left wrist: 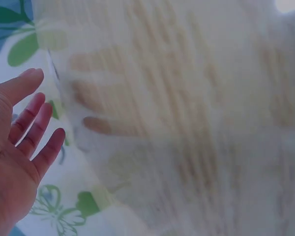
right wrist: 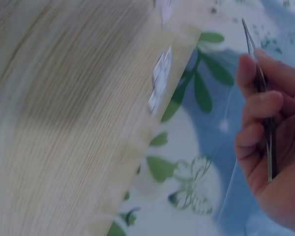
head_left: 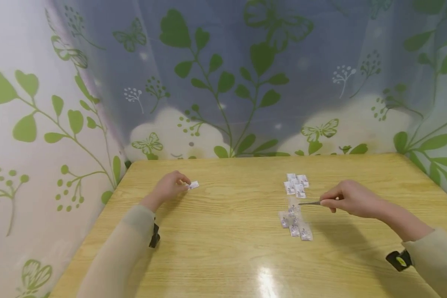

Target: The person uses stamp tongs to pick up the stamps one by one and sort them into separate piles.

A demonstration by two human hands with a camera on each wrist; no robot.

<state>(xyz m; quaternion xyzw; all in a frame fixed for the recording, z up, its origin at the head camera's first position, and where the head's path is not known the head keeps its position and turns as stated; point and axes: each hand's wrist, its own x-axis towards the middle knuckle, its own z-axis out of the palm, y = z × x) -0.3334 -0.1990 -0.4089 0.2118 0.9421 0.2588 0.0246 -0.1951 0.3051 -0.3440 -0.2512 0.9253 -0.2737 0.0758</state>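
My right hand (head_left: pixel 357 200) grips a pair of metal tweezers (head_left: pixel 310 203), fingers curled round them, also plain in the right wrist view. The tweezer tips point left, close to the top bag of a cluster of small clear printed bags (head_left: pixel 294 231). Just above that cluster lies a group of small white printed packets (head_left: pixel 300 191). On the left of the table, my left hand (head_left: pixel 169 186) has its fingertips at a single small white packet (head_left: pixel 194 185). In the left wrist view the left hand (left wrist: pixel 19 147) has loosely extended fingers, with nothing visible between them.
The wooden table (head_left: pixel 223 248) fills the lower view, with a glossy light reflection near its front. A curtain (head_left: pixel 223 82) printed with green leaves and butterflies hangs behind the table's back edge and along its sides. Dark wrist devices sit on both wrists.
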